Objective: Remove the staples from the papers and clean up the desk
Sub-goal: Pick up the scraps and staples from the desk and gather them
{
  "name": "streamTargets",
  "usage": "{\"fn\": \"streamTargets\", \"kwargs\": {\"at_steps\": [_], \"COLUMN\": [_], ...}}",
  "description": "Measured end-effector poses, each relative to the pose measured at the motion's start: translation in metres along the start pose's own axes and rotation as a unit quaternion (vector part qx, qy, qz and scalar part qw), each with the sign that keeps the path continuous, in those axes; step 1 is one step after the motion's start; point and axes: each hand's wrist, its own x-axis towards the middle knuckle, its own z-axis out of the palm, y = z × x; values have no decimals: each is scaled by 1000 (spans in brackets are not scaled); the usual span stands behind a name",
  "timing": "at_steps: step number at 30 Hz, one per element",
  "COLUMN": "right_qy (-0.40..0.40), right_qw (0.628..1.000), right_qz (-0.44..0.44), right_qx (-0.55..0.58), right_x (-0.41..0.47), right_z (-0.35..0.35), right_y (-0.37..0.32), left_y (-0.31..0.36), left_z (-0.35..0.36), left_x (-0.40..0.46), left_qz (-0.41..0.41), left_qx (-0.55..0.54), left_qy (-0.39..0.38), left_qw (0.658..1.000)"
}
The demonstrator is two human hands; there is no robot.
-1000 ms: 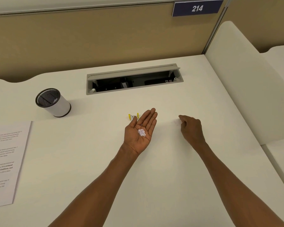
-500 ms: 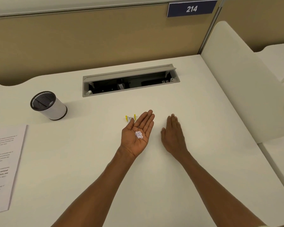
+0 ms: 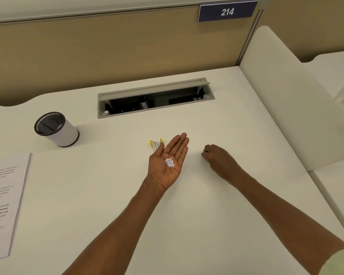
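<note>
- Worktop (image 3: 111, 195): white; cleanup step in hand, by my reading.
- Papers (image 3: 2, 205): printed sheets at the left edge.
- Mesh cup (image 3: 56, 129): far left, likely the bin for scraps.
- Left hand (image 3: 168, 165): palm up, fingers straight and together.
- Right hand (image 3: 218, 158): fingers curled at the worktop; pinching anything, cannot tell.
- Staple remover (image 3: 155, 143): yellow, just behind the left hand.
- Paper bits (image 3: 169, 162): heaped in the left palm; next, tip into the cup without spilling.
</note>
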Motion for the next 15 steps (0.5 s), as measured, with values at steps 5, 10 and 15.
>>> {"fn": "streamTargets", "kwargs": {"at_steps": [5, 10, 15], "right_qy": [-7, 17, 31], "right_qw": [991, 994, 893], "right_qz": [54, 33, 286], "right_qx": [126, 103, 346], "right_x": [18, 14, 21], "right_z": [-15, -10, -12], "right_y": [1, -6, 3], "left_y": [1, -2, -3], "left_z": [0, 0, -1], "left_x": [1, 2, 3], "left_qz": [3, 3, 1], "left_qx": [-4, -6, -2], "left_qy": [0, 1, 3], "left_qw": [1000, 1000, 1000]}}
